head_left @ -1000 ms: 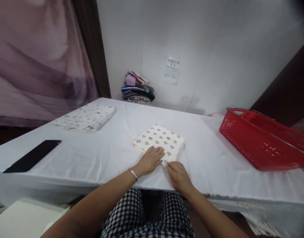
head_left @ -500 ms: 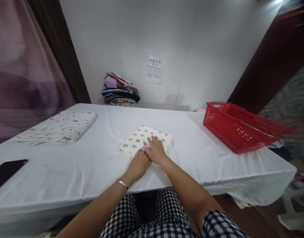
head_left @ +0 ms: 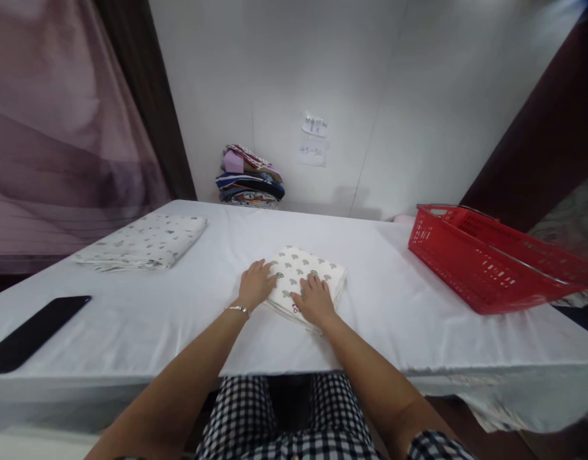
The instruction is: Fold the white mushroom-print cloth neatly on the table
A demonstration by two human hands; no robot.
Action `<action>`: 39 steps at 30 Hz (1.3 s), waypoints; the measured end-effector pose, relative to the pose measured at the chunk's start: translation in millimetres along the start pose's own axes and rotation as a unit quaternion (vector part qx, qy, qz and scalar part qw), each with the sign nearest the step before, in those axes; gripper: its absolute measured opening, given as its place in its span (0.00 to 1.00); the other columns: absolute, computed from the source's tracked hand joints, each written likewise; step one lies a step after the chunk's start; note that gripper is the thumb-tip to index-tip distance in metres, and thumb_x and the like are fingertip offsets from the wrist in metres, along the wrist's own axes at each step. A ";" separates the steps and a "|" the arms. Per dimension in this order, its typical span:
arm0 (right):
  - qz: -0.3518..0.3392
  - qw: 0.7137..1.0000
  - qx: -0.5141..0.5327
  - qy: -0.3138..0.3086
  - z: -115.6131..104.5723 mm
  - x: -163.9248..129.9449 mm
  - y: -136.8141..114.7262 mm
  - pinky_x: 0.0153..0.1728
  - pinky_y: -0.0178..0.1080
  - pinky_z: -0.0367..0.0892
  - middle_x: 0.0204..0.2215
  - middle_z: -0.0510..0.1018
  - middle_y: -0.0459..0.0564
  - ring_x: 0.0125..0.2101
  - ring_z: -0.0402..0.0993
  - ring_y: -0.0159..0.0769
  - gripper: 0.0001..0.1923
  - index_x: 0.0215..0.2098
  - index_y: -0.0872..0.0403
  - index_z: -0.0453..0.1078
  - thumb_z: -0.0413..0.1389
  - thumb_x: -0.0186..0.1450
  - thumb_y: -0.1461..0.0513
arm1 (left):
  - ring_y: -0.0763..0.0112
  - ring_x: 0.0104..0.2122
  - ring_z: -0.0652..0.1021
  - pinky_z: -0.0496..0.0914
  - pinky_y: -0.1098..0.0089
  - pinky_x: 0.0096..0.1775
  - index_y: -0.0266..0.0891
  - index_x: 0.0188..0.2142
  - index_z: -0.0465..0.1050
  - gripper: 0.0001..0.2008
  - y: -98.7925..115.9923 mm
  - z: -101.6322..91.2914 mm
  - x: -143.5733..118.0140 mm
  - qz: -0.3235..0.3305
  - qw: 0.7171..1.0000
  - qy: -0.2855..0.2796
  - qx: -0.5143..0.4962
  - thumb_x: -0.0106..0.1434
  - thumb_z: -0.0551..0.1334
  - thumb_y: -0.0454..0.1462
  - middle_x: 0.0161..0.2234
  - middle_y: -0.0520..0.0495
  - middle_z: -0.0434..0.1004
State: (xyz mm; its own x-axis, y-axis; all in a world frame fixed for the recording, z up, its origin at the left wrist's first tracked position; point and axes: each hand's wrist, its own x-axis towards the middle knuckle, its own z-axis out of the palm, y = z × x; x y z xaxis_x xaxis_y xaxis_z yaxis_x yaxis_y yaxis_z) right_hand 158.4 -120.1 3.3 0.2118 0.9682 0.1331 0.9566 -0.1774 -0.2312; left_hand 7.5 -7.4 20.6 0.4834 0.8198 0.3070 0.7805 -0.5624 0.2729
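Observation:
A folded white cloth with grey mushroom-like prints and a few green and red ones lies on the white-covered table in front of me. My left hand rests at the cloth's left edge, fingers stretched out, palm down. On the cloth's right front part, my right hand lies flat with its fingers spread. Neither hand grips anything. A silver bracelet is on my left wrist.
Another folded printed cloth lies on the table's left side. A black phone is near the left front edge. On the right stands a red plastic basket. Several folded fabrics are stacked at the wall, left of paper signs.
My hands, which were together on the cloth's front, have moved apart; the left went to the cloth's left edge. The view has turned slightly left, and more of the phone shows.

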 end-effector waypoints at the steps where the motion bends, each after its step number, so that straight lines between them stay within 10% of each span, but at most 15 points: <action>1: -0.001 1.000 -0.004 -0.004 0.1 0.2 0.5 0.59 0.50 0.39 0.63 0.52 0.60 0.63 0.43 0.49 0.30 0.61 0.56 0.56 0.39 0.68 0.47 | 0.56 0.54 0.67 0.63 0.59 0.51 0.42 0.54 0.65 0.20 -1.8 1.1 2.0 -0.031 0.999 -0.033 0.018 0.64 0.53 0.44 0.56 0.41 0.65; 11: -0.138 0.982 -0.019 -0.128 -30.3 -7.6 60.4 0.61 0.47 0.34 0.65 0.47 0.50 0.64 0.40 0.42 0.31 0.63 0.51 0.52 0.39 0.67 0.46 | 0.57 0.47 0.72 0.66 0.61 0.46 0.39 0.52 0.65 0.26 17.3 -20.9 -81.4 -0.065 0.990 -0.117 0.036 0.63 0.50 0.52 0.50 0.39 0.69; 20: -0.038 0.994 0.070 -0.076 -14.2 29.2 -31.5 0.60 0.48 0.37 0.66 0.45 0.53 0.65 0.37 0.42 0.33 0.65 0.52 0.46 0.38 0.67 0.46 | 0.58 0.63 0.51 0.51 0.51 0.59 0.40 0.62 0.54 0.26 23.5 5.8 -31.9 0.071 0.991 -0.099 0.047 0.64 0.50 0.40 0.64 0.41 0.49; 30: 0.103 0.991 -0.002 -0.081 -9.6 13.2 46.2 0.61 0.49 0.30 0.66 0.39 0.53 0.65 0.30 0.42 0.39 0.66 0.59 0.43 0.35 0.66 0.43 | 0.60 0.64 0.49 0.48 0.50 0.60 0.42 0.61 0.55 0.26 19.7 20.1 -37.5 0.055 0.991 -0.115 0.028 0.67 0.44 0.47 0.65 0.44 0.48; 39: 0.122 0.990 -0.002 -0.072 -9.8 9.6 46.4 0.60 0.51 0.32 0.66 0.39 0.54 0.65 0.30 0.42 0.39 0.66 0.60 0.42 0.34 0.65 0.44 | 0.59 0.64 0.49 0.48 0.48 0.59 0.42 0.60 0.56 0.26 23.6 10.7 -17.8 0.038 0.987 -0.154 0.028 0.65 0.46 0.48 0.65 0.43 0.48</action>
State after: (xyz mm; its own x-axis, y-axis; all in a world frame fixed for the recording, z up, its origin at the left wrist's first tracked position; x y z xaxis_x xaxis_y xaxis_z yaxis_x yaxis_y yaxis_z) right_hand 206.8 -120.7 3.3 0.4053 0.9119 -0.0647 0.8818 -0.4086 -0.2357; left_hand 21.6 -34.1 11.8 0.6327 0.7738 0.0302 0.7534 -0.6241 0.2071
